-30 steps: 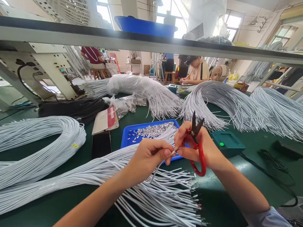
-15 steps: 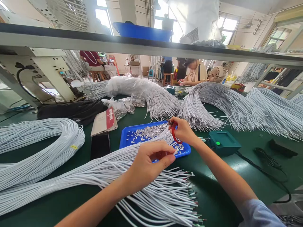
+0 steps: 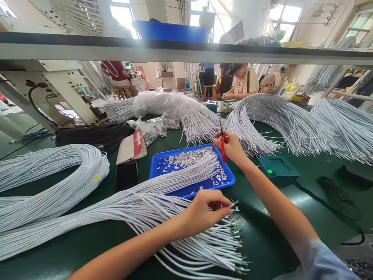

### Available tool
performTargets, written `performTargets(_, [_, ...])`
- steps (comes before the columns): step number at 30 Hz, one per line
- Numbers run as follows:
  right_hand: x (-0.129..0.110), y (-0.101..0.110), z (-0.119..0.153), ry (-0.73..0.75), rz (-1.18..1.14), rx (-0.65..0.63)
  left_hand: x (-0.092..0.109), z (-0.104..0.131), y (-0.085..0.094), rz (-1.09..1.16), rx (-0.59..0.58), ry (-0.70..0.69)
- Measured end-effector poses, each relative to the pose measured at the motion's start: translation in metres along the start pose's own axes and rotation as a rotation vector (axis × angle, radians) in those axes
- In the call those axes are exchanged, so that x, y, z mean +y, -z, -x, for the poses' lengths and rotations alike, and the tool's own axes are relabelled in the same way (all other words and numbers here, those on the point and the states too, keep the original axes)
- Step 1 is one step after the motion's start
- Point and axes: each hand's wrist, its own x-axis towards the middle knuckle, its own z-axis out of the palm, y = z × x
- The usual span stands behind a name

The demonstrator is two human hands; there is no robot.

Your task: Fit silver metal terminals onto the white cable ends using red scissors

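My left hand (image 3: 205, 214) pinches the end of a white cable (image 3: 234, 204) between thumb and fingers, over the front cable bundle (image 3: 210, 256), whose stripped ends show small coloured wires. My right hand (image 3: 233, 147) holds red-handled scissors (image 3: 223, 149) with the dark blades pointing up, above the right rim of a blue tray (image 3: 230, 185). Loose small metal pieces (image 3: 186, 158) lie spread in that tray. Another bundle of white cables (image 3: 175, 179) rests across it, ends among the pieces.
A green device (image 3: 279, 171) with a cord stands right of the tray. Coiled white cables (image 3: 58, 210) lie at left, near a notebook (image 3: 131, 149) and a dark phone-like slab (image 3: 127, 177). More bundles (image 3: 285, 120) line the back. A shelf beam (image 3: 186, 52) crosses above; a co-worker (image 3: 243, 83) sits beyond.
My left hand has moved down and right, from the tray's front edge to over the front cable ends. My right hand has risen slightly, and the scissors have turned from pointing left to upward.
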Motion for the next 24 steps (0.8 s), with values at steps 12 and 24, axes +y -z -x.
performTargets(12, [-0.056,-0.004,0.053,0.121,-0.38,-0.104,0.03,-0.006,0.042,0.093,0.49,-0.126])
performTargets(24, [-0.064,-0.01,0.081,0.348,-0.051,-0.069,0.041,0.0,0.053,0.277,0.564,-0.089])
